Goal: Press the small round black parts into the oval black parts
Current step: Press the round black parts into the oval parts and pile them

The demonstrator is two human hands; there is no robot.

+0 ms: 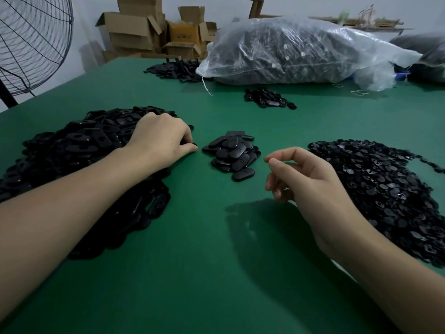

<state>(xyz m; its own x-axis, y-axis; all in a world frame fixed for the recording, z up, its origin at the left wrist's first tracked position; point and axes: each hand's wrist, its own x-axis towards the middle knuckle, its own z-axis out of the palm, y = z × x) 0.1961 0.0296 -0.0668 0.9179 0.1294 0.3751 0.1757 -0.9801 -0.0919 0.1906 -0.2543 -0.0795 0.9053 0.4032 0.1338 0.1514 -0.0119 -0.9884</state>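
Landmark: the centre pile of oval parts (232,153) on the green table (204,273).

- Your left hand (163,136) is just left of that pile, knuckles up, fingers curled down onto the edge of the big oval heap (79,150). The fingertips hide what's under them, so I can't tell if it grips a part.
- Your left forearm lies across that heap and covers part of it.
- Your right hand (305,179) hovers just right of the pile and nearer you, fingers loosely curled, nothing in them (its shadow falls on the table below).
- The round-part heap (385,186) lies farther right, past that hand.
- Beyond the pile: a smaller dark pile (267,97), then a clear plastic bag (301,49) stuffed with dark parts, a string hanging from its left end.
- Beyond-left: another dark pile (175,69) at the table's far edge, with cardboard boxes (144,32) stacked behind it.
- Far left: a wire fan guard (31,44).
- Beyond-right: rubber bands (360,92) loose on the table.
- Writing: the white tags in the bag and the print on one box are too small to read.
- Room: white wall, dim light.
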